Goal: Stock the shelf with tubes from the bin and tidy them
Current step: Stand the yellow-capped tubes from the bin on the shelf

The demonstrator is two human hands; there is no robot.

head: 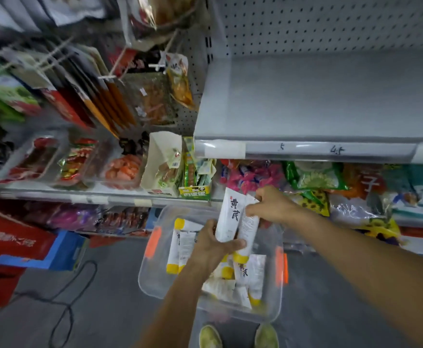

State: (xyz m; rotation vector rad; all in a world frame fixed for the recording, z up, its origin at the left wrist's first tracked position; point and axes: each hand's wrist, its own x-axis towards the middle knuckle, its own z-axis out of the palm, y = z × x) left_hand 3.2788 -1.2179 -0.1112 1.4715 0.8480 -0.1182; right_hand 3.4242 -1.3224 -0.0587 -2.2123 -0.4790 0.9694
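Observation:
A clear plastic bin [155, 280] with orange latches sits on the floor and holds several white tubes with yellow caps [180, 244]. Above it, my left hand [213, 244] grips the lower ends of two white tubes [229, 217], held upright with their caps down. My right hand [268, 204] pinches the top edge of the right-hand tube [249, 228]. The grey shelf [318, 101] above bears nothing.
The lower shelf [120, 194] carries snack bags and boxes. Packets hang from pegs at the upper left. Red and blue cartons [17, 244] stand on the floor at left, with a black cable [62, 297] beside them. My shoes [210, 336] show just behind the bin.

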